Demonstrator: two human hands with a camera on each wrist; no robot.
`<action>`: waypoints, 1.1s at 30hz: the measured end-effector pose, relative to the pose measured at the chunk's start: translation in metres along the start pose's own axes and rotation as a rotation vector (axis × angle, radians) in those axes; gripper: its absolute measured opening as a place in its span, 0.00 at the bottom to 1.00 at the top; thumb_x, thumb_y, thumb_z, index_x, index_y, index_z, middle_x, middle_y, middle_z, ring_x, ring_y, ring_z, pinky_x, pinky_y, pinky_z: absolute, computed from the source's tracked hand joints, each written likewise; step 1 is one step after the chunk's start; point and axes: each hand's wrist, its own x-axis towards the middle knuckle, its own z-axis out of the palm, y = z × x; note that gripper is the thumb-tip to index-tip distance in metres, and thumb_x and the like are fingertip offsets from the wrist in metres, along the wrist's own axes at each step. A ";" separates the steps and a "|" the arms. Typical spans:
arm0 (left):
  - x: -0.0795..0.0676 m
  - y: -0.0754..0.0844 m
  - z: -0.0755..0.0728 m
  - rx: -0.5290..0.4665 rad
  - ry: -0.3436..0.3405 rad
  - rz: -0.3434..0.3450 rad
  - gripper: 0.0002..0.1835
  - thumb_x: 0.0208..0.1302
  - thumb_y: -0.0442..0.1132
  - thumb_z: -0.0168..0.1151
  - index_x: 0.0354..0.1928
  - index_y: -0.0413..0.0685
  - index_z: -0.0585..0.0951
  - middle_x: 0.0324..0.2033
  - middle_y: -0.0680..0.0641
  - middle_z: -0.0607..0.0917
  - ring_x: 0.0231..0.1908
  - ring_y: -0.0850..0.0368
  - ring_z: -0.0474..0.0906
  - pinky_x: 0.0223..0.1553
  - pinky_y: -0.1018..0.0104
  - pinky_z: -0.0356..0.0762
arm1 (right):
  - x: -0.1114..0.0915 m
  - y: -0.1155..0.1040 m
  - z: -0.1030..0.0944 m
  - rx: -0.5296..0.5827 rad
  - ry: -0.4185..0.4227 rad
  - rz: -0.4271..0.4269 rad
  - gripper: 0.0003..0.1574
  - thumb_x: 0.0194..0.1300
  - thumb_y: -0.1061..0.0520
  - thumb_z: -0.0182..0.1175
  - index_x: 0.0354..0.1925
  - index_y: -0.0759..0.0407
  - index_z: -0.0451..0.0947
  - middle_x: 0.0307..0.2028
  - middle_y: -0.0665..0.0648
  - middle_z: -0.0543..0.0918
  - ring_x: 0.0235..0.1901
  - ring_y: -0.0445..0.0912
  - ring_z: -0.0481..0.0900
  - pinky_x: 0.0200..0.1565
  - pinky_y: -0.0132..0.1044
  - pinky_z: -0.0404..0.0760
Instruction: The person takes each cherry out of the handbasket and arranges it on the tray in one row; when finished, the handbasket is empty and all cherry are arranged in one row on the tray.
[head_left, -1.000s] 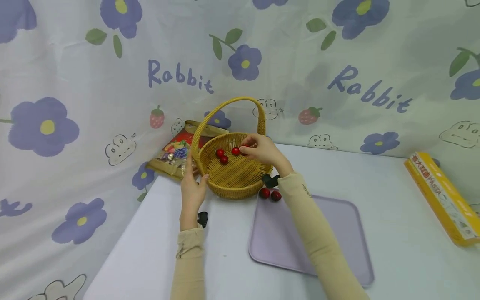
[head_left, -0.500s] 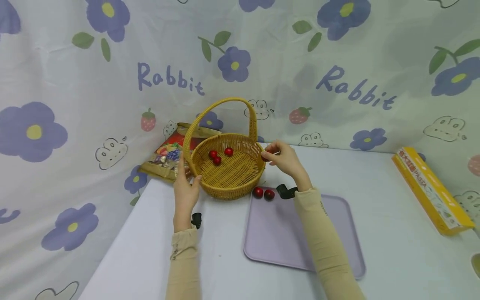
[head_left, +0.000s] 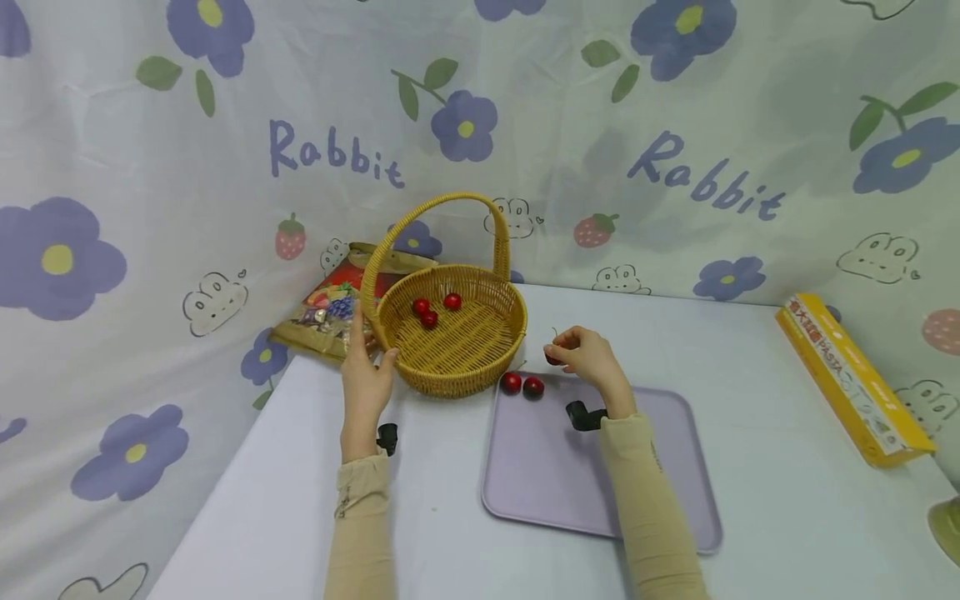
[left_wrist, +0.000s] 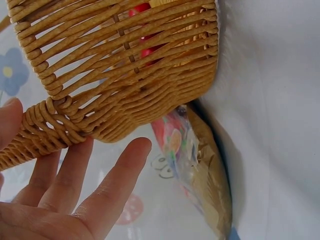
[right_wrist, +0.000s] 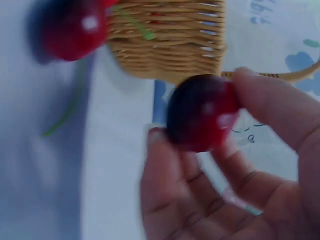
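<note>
Here's the cherry (right_wrist: 202, 112), pinched between thumb and fingertips of the right hand (head_left: 592, 360), near the far edge of the lilac tray (head_left: 555, 467)! The right wrist view shows its dark side; from the head, fingers cover much of it. Two cherries (head_left: 533, 387) sit at the tray's corner, just beside the wicker basket (head_left: 453, 383). Three more cherries (head_left: 429, 319) lie inside, plain from the head, only red glimpses through the weave at left wrist. The left hand (head_left: 366, 387), fingers fairly straight, touches the handle (left_wrist: 42, 127). The basket part-hides a printed bag (head_left: 322, 321); right on the desk (head_left: 757, 367), a greenish object (head_left: 943, 529) is cut off, unidentifiable.
</note>
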 end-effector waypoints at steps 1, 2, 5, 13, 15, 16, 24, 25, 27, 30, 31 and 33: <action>0.000 0.000 0.000 -0.002 0.002 0.002 0.51 0.68 0.31 0.58 0.75 0.80 0.38 0.61 0.32 0.72 0.61 0.35 0.72 0.56 0.40 0.76 | -0.003 0.003 0.001 -0.029 -0.004 0.025 0.22 0.65 0.48 0.63 0.47 0.63 0.75 0.50 0.66 0.81 0.38 0.52 0.84 0.41 0.41 0.85; 0.000 0.000 0.000 -0.003 0.002 0.006 0.51 0.68 0.31 0.57 0.75 0.80 0.38 0.61 0.32 0.72 0.61 0.34 0.72 0.55 0.40 0.76 | -0.005 0.005 0.003 -0.058 -0.009 0.048 0.22 0.65 0.48 0.63 0.47 0.63 0.76 0.49 0.66 0.82 0.36 0.51 0.84 0.39 0.38 0.84; 0.000 0.001 -0.001 -0.001 0.002 0.004 0.50 0.68 0.31 0.57 0.75 0.80 0.38 0.61 0.32 0.72 0.62 0.35 0.72 0.56 0.40 0.76 | -0.011 0.011 0.007 -0.150 -0.007 0.087 0.22 0.63 0.47 0.64 0.44 0.64 0.76 0.45 0.65 0.84 0.33 0.48 0.81 0.33 0.33 0.77; 0.000 0.000 -0.001 -0.005 -0.005 -0.006 0.50 0.68 0.31 0.58 0.74 0.80 0.38 0.61 0.33 0.71 0.62 0.36 0.72 0.56 0.41 0.76 | -0.017 0.018 0.023 -0.252 0.063 0.129 0.20 0.61 0.47 0.65 0.40 0.62 0.78 0.32 0.59 0.84 0.29 0.47 0.75 0.27 0.32 0.68; 0.000 0.000 -0.001 -0.008 -0.002 -0.002 0.51 0.67 0.31 0.58 0.75 0.80 0.38 0.61 0.33 0.72 0.61 0.36 0.72 0.56 0.40 0.76 | -0.018 0.019 0.027 -0.244 0.084 0.135 0.18 0.61 0.48 0.66 0.38 0.62 0.77 0.31 0.58 0.83 0.28 0.47 0.75 0.27 0.32 0.68; 0.000 0.000 -0.001 -0.007 -0.001 -0.001 0.51 0.67 0.31 0.58 0.75 0.80 0.38 0.61 0.33 0.72 0.61 0.36 0.72 0.55 0.40 0.76 | -0.018 0.020 0.029 -0.239 0.091 0.137 0.18 0.61 0.49 0.66 0.37 0.62 0.77 0.31 0.59 0.83 0.28 0.47 0.75 0.26 0.32 0.68; 0.000 -0.001 0.000 -0.007 0.006 -0.008 0.51 0.67 0.31 0.58 0.74 0.81 0.39 0.61 0.32 0.72 0.62 0.35 0.72 0.56 0.42 0.76 | -0.021 0.021 0.035 -0.220 0.118 0.112 0.17 0.60 0.50 0.67 0.35 0.64 0.78 0.32 0.60 0.83 0.26 0.46 0.77 0.25 0.31 0.69; 0.000 -0.001 0.000 -0.006 0.003 -0.009 0.51 0.67 0.31 0.58 0.74 0.81 0.38 0.61 0.32 0.72 0.62 0.35 0.72 0.57 0.42 0.76 | -0.021 0.021 0.034 -0.219 0.117 0.113 0.17 0.60 0.50 0.67 0.35 0.64 0.79 0.32 0.60 0.83 0.26 0.46 0.77 0.26 0.31 0.70; 0.000 -0.001 0.000 -0.002 -0.002 -0.012 0.51 0.68 0.31 0.58 0.74 0.81 0.38 0.62 0.32 0.71 0.62 0.35 0.72 0.57 0.43 0.76 | -0.022 0.020 0.034 -0.221 0.112 0.116 0.17 0.60 0.50 0.67 0.36 0.64 0.80 0.33 0.60 0.84 0.27 0.46 0.77 0.26 0.31 0.70; 0.000 -0.001 0.000 0.001 -0.006 -0.013 0.50 0.68 0.31 0.57 0.75 0.80 0.38 0.62 0.32 0.71 0.62 0.35 0.72 0.57 0.43 0.76 | -0.022 0.019 0.033 -0.212 0.101 0.119 0.18 0.61 0.50 0.67 0.38 0.65 0.81 0.34 0.61 0.84 0.29 0.47 0.77 0.27 0.31 0.70; 0.000 0.000 0.000 0.002 -0.006 -0.013 0.50 0.68 0.31 0.57 0.75 0.79 0.38 0.62 0.32 0.71 0.62 0.35 0.72 0.57 0.43 0.76 | -0.022 0.018 0.033 -0.209 0.098 0.121 0.18 0.61 0.50 0.66 0.39 0.65 0.81 0.35 0.61 0.84 0.29 0.47 0.78 0.27 0.31 0.71; 0.000 0.001 -0.001 0.002 -0.009 -0.010 0.50 0.68 0.31 0.57 0.75 0.79 0.38 0.62 0.32 0.71 0.62 0.35 0.72 0.57 0.43 0.76 | -0.022 0.018 0.032 -0.206 0.096 0.120 0.18 0.61 0.50 0.66 0.39 0.65 0.81 0.35 0.61 0.85 0.29 0.47 0.78 0.27 0.31 0.71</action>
